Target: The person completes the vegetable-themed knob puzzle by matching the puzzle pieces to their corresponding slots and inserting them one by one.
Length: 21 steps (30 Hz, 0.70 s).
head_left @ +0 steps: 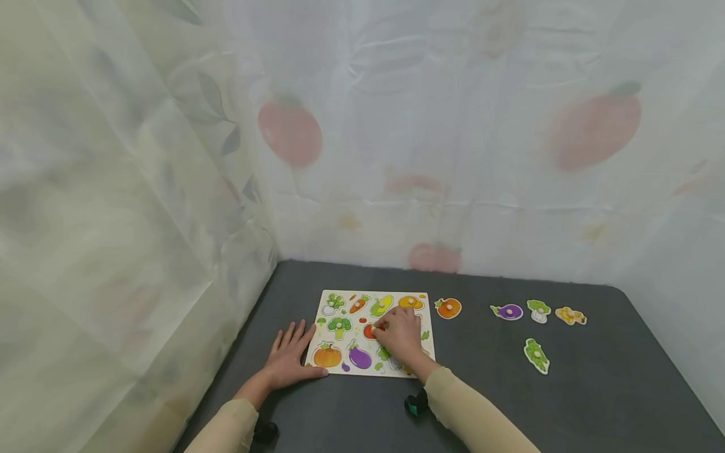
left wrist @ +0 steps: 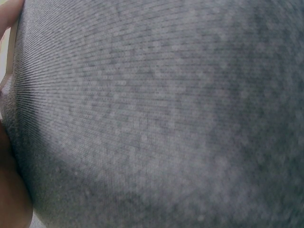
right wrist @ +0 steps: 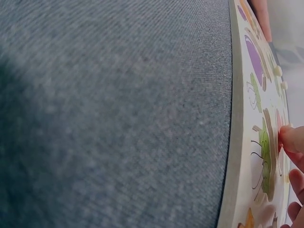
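Note:
A white wooden puzzle board [head_left: 370, 371] printed with vegetables lies on the dark table. At its left edge my left hand [head_left: 287, 362] rests with fingers spread, the thumb along the lower left corner. My right hand [head_left: 401, 333] is over the board's right half, pinching a red tomato piece [head_left: 369, 331] between thumb and fingertips at its slot. The right wrist view shows the thumb [right wrist: 290, 137] against red at the board's surface. Around that hand lie a corn piece [head_left: 382, 306], a carrot piece [head_left: 359, 304] and a broccoli piece [head_left: 340, 326]. The right palm hides part of the board.
Right of the board lie loose pieces: an orange pumpkin [head_left: 449, 308], a purple eggplant [head_left: 508, 312], a green-topped white vegetable [head_left: 539, 311], a yellow-brown piece [head_left: 571, 316] and a leafy green one [head_left: 536, 356]. A fruit-print curtain [head_left: 351, 157] hangs behind and at left.

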Available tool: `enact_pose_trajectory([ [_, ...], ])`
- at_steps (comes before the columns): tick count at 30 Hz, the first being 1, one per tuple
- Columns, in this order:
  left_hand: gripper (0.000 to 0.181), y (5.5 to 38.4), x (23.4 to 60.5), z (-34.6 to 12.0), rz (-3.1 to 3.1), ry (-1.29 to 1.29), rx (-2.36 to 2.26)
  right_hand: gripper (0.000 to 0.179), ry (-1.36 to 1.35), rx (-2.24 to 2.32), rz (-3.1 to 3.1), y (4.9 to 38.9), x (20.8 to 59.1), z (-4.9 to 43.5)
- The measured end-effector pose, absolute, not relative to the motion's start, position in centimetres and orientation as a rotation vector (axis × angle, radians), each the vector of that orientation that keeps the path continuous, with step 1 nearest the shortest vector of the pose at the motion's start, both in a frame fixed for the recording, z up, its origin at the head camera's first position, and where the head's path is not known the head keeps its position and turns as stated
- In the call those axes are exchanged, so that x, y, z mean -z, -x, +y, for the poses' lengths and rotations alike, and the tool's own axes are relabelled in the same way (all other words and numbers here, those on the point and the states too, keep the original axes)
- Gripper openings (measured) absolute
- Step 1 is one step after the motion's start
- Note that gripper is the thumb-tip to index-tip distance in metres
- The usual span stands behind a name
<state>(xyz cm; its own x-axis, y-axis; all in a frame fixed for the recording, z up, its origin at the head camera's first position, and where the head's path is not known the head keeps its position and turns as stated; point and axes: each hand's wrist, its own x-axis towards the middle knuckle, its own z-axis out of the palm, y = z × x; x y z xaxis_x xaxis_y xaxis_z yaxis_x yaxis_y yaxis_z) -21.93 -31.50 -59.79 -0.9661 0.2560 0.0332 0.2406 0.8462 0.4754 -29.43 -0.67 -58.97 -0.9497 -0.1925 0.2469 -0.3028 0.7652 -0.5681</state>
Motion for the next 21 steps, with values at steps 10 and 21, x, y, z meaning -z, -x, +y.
enact_pose_trajectory([
  [10,0.119,22.2,60.4,-31.7,2.995,-0.364,-0.705,0.014,-0.386,-0.923,-2.815,29.5,58.9,-0.8],
  [21,0.116,21.9,58.9,-31.1,2.962,-0.320,-0.664,0.016,-0.432,-0.847,-2.815,29.5,58.8,-0.8],
])
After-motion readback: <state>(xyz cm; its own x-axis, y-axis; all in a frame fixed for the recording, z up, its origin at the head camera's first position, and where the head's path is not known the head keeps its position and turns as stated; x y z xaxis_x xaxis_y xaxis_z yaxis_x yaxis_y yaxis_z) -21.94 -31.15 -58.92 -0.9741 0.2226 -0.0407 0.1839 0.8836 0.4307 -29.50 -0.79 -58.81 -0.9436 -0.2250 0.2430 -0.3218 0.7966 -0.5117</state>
